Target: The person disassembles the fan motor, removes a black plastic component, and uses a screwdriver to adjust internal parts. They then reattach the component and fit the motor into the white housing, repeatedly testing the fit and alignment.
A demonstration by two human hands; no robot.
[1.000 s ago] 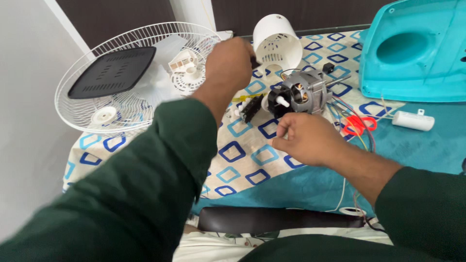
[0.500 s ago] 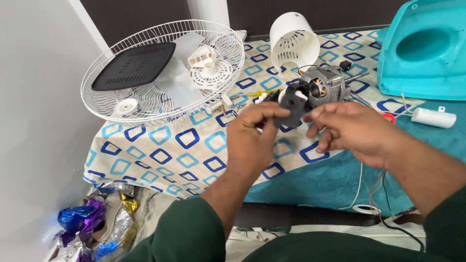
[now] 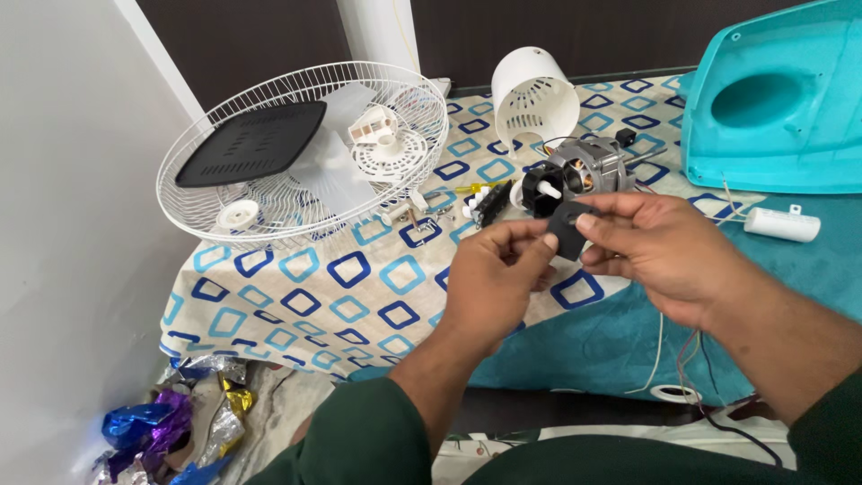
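Both hands pinch a small flat black plastic piece point(image 3: 567, 230) just in front of the grey metal fan motor point(image 3: 584, 171): left hand point(image 3: 492, 280) and right hand point(image 3: 660, 251) closed on it by fingertips. Likely inspection mid-disassembly; next calls for careful alignment. White wire fan guard point(image 3: 296, 153) sits well left of motor.

the patterned cloth point(image 3: 296, 287) in front of the left hand point(image 3: 492, 278) lies bare, giving open passage toward the near left edge. farther back the white fan guard point(image 3: 269, 207) blocks the left side. the motor point(image 3: 584, 171), the white cover point(image 3: 534, 99) and small parts crowd the space beyond both hands. the turquoise shell point(image 3: 772, 108) and a white cylinder point(image 3: 781, 224) close off the right.
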